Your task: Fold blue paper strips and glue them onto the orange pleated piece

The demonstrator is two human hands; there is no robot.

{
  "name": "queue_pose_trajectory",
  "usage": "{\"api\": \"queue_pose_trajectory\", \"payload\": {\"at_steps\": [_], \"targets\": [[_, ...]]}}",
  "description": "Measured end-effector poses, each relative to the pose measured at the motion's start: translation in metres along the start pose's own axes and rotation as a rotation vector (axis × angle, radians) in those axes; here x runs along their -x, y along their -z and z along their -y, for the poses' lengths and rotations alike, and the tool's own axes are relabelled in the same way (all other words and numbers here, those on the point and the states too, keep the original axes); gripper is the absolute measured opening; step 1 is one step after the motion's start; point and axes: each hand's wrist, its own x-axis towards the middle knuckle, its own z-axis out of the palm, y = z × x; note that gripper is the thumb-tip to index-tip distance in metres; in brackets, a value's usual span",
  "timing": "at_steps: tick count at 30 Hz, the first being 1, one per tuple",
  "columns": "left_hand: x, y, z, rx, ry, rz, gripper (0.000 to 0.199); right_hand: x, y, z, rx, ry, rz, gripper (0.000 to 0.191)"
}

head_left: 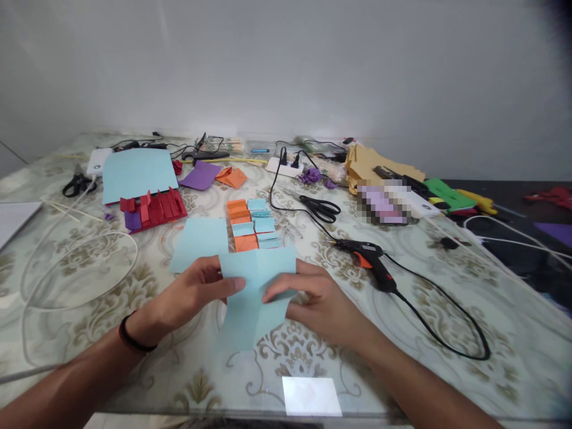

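Note:
A light blue sheet of paper (243, 310) with a crease down its middle is held up above the patterned table. My left hand (203, 289) pinches its left edge, thumb on the front and fingers behind. On the right side, my right hand (308, 295) grips the same sheet, with a finger across its face. Just beyond lie folded orange and blue paper pieces (254, 225) in two columns. Another light blue sheet (201, 238) rests flat to their left.
A glue gun (373, 259) with a looping black cable lies at right, below black scissors (319, 207). Folded red paper (154, 208) and a large blue sheet (140, 174) are at left. A power strip (285, 167) sits at the back.

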Motion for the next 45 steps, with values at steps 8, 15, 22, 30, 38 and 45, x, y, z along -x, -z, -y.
{"api": "queue_pose_trajectory", "payload": {"at_steps": [8,15,22,30,38,45], "targets": [[0.003,-0.006,-0.008,-0.198,-0.227,-0.166,0.033,-0.004,0.004,0.007,-0.060,-0.159,0.014,0.012],[0.002,-0.006,-0.006,-0.223,-0.119,-0.134,0.026,0.000,0.000,0.005,-0.103,-0.329,0.046,0.020],[0.004,-0.006,-0.011,-0.423,-0.095,-0.104,0.036,-0.003,-0.002,0.004,-0.132,-0.352,-0.028,0.011],[0.002,-0.009,-0.008,-0.584,-0.077,-0.179,0.034,0.002,-0.008,0.004,-0.158,-0.413,-0.131,0.036],[0.004,-0.010,0.000,-0.465,-0.231,-0.207,0.025,-0.002,-0.006,0.005,-0.215,-0.439,-0.068,0.021],[0.007,-0.009,0.000,-0.549,-0.292,-0.278,0.018,0.000,-0.007,0.008,-0.180,-0.427,-0.019,0.015]]}}
